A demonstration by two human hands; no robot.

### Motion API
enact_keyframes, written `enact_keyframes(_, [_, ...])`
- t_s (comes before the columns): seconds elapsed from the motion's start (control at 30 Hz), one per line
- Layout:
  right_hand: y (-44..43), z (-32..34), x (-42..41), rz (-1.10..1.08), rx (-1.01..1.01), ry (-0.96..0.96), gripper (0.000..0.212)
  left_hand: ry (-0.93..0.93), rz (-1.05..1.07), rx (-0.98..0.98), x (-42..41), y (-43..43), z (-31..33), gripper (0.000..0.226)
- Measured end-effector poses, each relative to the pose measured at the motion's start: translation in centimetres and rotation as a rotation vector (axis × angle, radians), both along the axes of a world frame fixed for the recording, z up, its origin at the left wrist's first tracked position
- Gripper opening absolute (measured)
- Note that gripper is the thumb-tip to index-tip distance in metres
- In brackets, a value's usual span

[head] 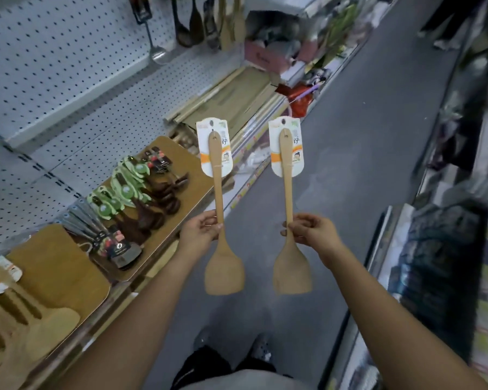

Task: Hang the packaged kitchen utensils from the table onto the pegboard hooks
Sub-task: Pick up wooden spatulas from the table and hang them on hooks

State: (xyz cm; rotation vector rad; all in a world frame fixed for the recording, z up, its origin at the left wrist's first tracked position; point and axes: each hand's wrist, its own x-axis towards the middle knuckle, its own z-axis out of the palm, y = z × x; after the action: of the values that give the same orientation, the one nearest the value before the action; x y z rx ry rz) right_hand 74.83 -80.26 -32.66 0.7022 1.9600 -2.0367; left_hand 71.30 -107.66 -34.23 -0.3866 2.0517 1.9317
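My left hand point(200, 230) grips the handle of a wooden spatula point(223, 263), blade down, with a white and orange card point(214, 147) at its top. My right hand point(307, 230) pinches the handle of a second, matching wooden spatula point(290, 266) with the same kind of card point(286, 147). Both are held upright over the aisle floor. The white pegboard point(54, 52) stands at the upper left, with several utensils point(197, 21) hanging on it. On the wooden table point(192, 167) to the left lie more packaged utensils point(135, 198).
More wooden spatulas point(26, 313) lie at the lower left on a second wooden board point(65, 271). Flat bamboo items point(237, 97) are stacked on the low shelf beyond the table. A shelf of goods point(448, 263) lines the right side of the grey aisle floor point(364, 136).
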Motion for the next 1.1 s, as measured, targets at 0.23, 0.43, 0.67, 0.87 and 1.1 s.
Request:
enact_keyframes(0.23, [8.0, 1.0, -5.8, -0.087, -0.005, 0.047, 0.020, 0.057, -0.090, 0.017, -7.4, 8.4, 1.9, 0.039])
enact_keyframes(0.43, [13.2, 1.3, -13.2, -0.124, 0.017, 0.064, 0.019, 0.105, -0.157, 0.057, -16.5, 15.0, 1.8, 0.035])
enact_keyframes(0.67, [19.5, 1.9, -22.9, -0.202, 0.023, 0.044, 0.014, 0.096, -0.233, 0.051, -27.9, 21.5, 1.7, 0.037])
enact_keyframes(0.87, [25.4, 2.3, -30.8, -0.244, 0.027, 0.041, 0.022, 0.093, -0.232, 0.068, -36.2, 27.9, 1.9, 0.037])
enact_keyframes(1.1, [33.4, 1.8, -41.6, -0.134, 0.019, 0.045, 0.019, 0.099, -0.158, 0.010, -44.8, 35.5, 0.9, 0.038])
